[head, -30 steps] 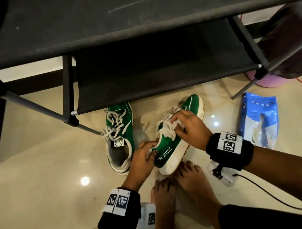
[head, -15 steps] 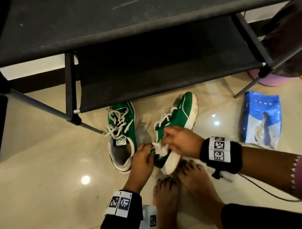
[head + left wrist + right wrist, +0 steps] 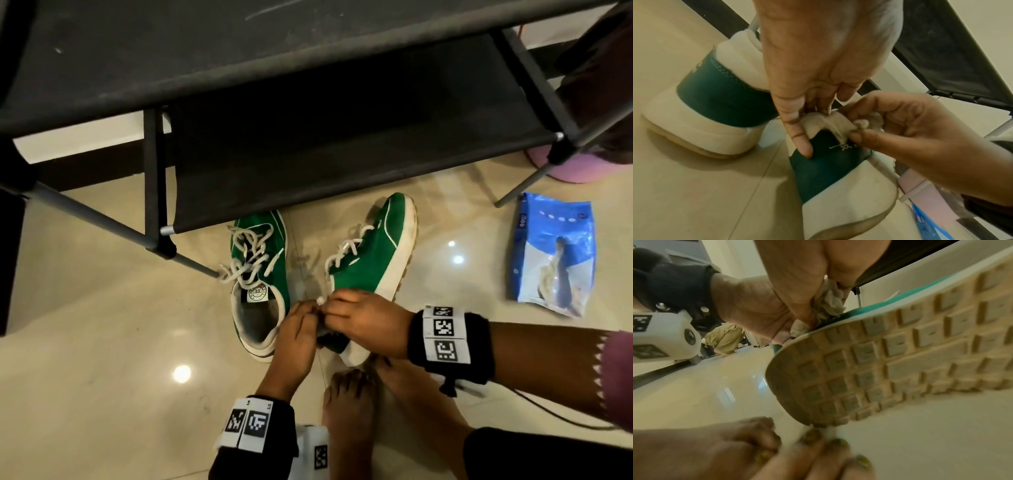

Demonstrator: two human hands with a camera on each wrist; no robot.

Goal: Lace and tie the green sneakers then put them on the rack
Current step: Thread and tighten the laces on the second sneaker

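Note:
Two green sneakers lie on the tile floor in front of the black rack (image 3: 308, 154). The left sneaker (image 3: 270, 274) stands upright with its white laces loose. The right sneaker (image 3: 376, 260) is tipped on its side, its tan sole (image 3: 900, 361) facing the right wrist camera. My left hand (image 3: 303, 313) holds that shoe's heel collar (image 3: 818, 120), thumb outside on the green heel. My right hand (image 3: 334, 308) pinches a bunch of white lace (image 3: 865, 123) at the same collar, seen again as the lace (image 3: 830, 301).
A blue packet (image 3: 555, 253) lies on the floor at the right, past a rack leg. A pink object (image 3: 575, 168) sits behind that leg. The person's bare feet (image 3: 349, 404) are just behind the right sneaker's heel. A cable runs along the right forearm.
My right hand has drawn back from the middle of the right sneaker's lacing to its heel collar with lace in it. The left hand stayed at the heel.

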